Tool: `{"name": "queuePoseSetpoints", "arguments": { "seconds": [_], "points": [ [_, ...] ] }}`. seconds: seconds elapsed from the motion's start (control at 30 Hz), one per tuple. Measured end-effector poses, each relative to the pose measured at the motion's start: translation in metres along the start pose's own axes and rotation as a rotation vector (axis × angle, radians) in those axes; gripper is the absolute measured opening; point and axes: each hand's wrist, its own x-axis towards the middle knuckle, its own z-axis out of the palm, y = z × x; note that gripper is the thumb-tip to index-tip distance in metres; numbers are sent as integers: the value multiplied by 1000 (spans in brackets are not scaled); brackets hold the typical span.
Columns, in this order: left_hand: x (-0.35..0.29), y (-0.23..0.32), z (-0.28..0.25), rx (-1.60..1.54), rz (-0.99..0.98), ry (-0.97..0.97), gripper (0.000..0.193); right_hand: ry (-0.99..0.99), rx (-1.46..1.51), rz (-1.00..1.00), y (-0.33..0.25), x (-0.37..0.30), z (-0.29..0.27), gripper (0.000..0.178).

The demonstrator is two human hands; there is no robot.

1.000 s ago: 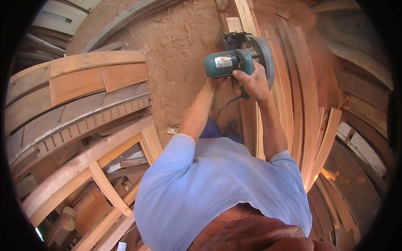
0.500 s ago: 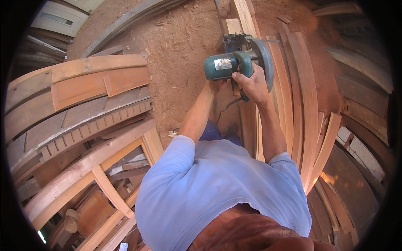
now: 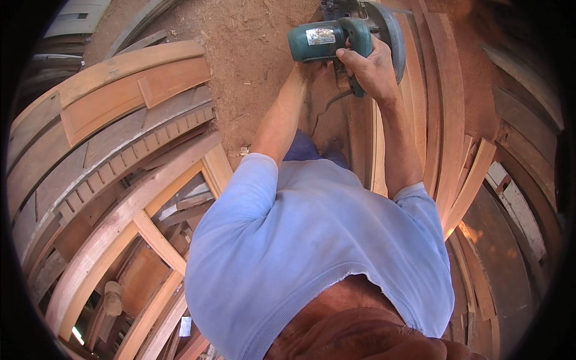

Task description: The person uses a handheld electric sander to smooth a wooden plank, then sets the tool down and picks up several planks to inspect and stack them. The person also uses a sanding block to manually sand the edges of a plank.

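Fingers (image 3: 353,58) of both hands are at a green circular saw (image 3: 318,41), near the upper edge of the view. Well to the left of the fingers lie stacked door panels (image 3: 132,90) and, lower, a pale wooden frame (image 3: 96,255). The left hand (image 3: 313,70) is just below the motor housing; its fingers are largely hidden, so whether they grip or merely support cannot be told. Below and between both sets of fingers, a dark cord (image 3: 327,107) trails toward the trousers (image 3: 303,148). The right hand (image 3: 377,69) is closed around the rear handle (image 3: 360,39), its thumb lying along the near side. Directly right of those fingers stands the grey blade guard (image 3: 393,45); further right, long boards (image 3: 447,102) lie side by side.

Assessed risks: the cord could snag on a foot or a board end and jerk the saw. A weak left-hand hold could let the housing tip. Bare fingers close to the guard could be cut should the saw kick. The blade itself is not visible; whether it is turning cannot be determined.
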Motion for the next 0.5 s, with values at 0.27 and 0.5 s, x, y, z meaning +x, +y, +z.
{"name": "queuePoseSetpoints", "arguments": {
  "seconds": [0.27, 0.5],
  "points": [
    [22, 13, 0, 19, 1, -4, 41, -6, 15, 60, -5, 17, -1, 24],
    [32, 20, -1, 34, -5, 1, 39, -1, 26, 30, -4, 30, -1, 24]
  ]
}}
